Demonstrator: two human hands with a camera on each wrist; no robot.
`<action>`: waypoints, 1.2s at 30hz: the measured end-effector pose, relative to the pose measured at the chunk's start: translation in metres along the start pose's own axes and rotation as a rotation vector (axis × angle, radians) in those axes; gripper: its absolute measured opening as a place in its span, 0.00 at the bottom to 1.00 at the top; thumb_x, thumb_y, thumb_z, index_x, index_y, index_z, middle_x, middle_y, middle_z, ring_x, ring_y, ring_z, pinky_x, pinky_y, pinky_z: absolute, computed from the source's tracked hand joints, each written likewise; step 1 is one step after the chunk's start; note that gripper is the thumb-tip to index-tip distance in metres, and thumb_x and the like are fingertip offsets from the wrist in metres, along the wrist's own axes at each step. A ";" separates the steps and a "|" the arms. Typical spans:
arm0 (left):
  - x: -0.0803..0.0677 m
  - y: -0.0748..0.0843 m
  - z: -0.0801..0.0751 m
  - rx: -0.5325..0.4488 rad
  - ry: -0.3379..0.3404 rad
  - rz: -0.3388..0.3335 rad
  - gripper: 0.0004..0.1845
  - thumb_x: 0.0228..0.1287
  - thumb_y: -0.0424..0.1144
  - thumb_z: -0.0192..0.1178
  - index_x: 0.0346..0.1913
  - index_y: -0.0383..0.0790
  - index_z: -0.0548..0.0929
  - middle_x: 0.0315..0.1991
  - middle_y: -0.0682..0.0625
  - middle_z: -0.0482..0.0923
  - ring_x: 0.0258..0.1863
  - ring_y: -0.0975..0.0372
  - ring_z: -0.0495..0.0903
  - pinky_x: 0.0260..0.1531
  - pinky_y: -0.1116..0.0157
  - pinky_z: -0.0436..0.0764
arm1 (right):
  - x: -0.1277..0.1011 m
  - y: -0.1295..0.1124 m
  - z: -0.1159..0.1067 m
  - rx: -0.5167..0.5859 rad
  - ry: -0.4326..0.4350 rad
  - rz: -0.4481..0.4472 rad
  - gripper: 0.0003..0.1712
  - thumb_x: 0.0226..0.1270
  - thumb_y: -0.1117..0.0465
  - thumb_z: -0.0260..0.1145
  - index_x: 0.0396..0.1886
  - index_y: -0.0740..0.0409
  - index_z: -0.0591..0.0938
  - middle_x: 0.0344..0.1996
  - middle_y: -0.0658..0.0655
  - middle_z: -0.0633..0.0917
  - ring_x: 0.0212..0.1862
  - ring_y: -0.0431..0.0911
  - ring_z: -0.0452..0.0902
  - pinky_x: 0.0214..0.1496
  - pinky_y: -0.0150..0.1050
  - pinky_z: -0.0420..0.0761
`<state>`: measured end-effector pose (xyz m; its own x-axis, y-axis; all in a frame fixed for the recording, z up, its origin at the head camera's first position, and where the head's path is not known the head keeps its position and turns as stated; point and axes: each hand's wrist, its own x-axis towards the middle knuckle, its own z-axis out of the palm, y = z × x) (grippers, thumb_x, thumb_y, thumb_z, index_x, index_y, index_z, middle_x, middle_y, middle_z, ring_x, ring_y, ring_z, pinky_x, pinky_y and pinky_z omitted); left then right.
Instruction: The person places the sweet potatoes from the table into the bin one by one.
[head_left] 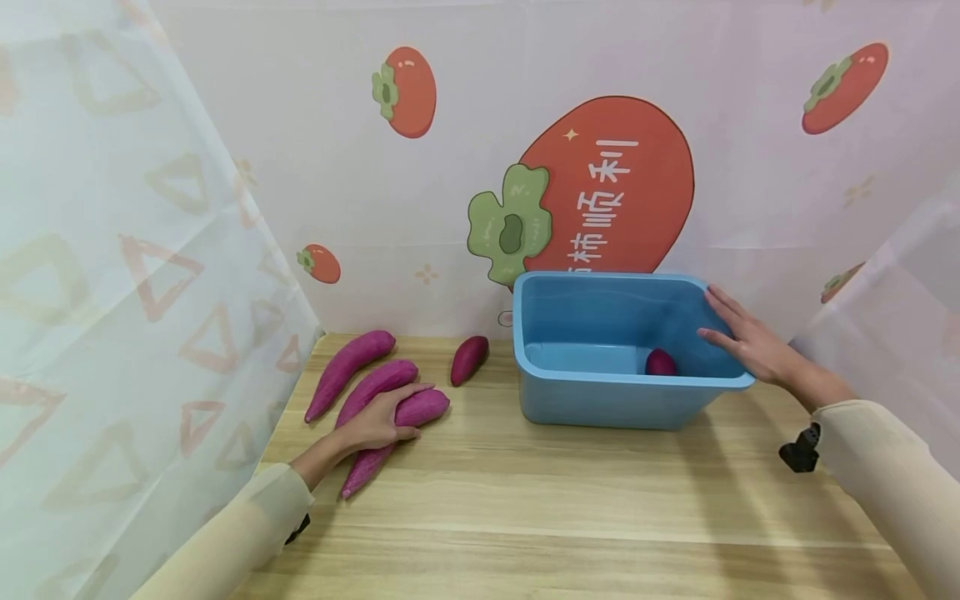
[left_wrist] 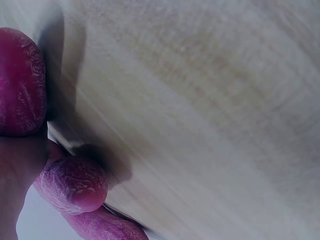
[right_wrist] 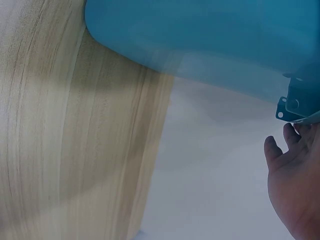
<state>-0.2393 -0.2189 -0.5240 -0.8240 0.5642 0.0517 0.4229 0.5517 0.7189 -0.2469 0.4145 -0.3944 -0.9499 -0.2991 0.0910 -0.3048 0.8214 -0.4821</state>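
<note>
Several purple sweet potatoes lie at the left of the wooden table. My left hand lies over the nearest sweet potato, fingers curled across its top and thumb against its near side. Two long sweet potatoes lie just behind it, and a short sweet potato sits further right. The left wrist view shows sweet potato ends close up. My right hand rests with straight fingers on the right rim of a blue plastic tub. One small sweet potato lies inside the tub.
A white backdrop with persimmon prints stands right behind the tub, and sheer curtains close the left and right sides. The right wrist view shows the tub's outer wall, the table edge and my thumb.
</note>
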 end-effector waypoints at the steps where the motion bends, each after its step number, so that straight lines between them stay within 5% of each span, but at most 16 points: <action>1: 0.000 0.000 -0.001 -0.005 -0.002 -0.002 0.46 0.58 0.33 0.78 0.79 0.40 0.69 0.77 0.37 0.69 0.77 0.42 0.65 0.75 0.39 0.65 | 0.000 0.000 0.000 -0.001 0.000 0.000 0.46 0.83 0.49 0.53 0.88 0.58 0.43 0.86 0.67 0.41 0.80 0.79 0.42 0.66 0.87 0.52; 16: 0.005 0.017 -0.011 0.007 0.000 -0.005 0.44 0.58 0.31 0.77 0.78 0.39 0.71 0.74 0.38 0.73 0.75 0.42 0.69 0.74 0.38 0.65 | 0.000 0.001 0.001 0.002 0.006 -0.001 0.46 0.83 0.49 0.53 0.88 0.57 0.43 0.86 0.67 0.42 0.81 0.78 0.41 0.66 0.87 0.52; 29: 0.018 0.036 -0.022 0.080 -0.017 0.086 0.42 0.58 0.29 0.75 0.77 0.38 0.72 0.66 0.41 0.80 0.67 0.46 0.77 0.69 0.41 0.73 | 0.001 -0.001 -0.001 -0.003 -0.007 0.020 0.46 0.83 0.48 0.53 0.88 0.57 0.43 0.86 0.68 0.42 0.80 0.79 0.42 0.65 0.88 0.52; 36: 0.022 0.043 -0.027 0.070 -0.024 0.074 0.42 0.60 0.30 0.75 0.78 0.39 0.72 0.71 0.40 0.77 0.71 0.44 0.74 0.71 0.40 0.70 | 0.000 -0.002 -0.001 0.007 -0.003 0.011 0.46 0.83 0.49 0.53 0.88 0.59 0.43 0.86 0.69 0.42 0.80 0.79 0.42 0.66 0.87 0.52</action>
<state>-0.2495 -0.1996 -0.4728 -0.7809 0.6188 0.0859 0.5082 0.5492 0.6633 -0.2466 0.4132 -0.3927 -0.9528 -0.2919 0.0831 -0.2942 0.8210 -0.4894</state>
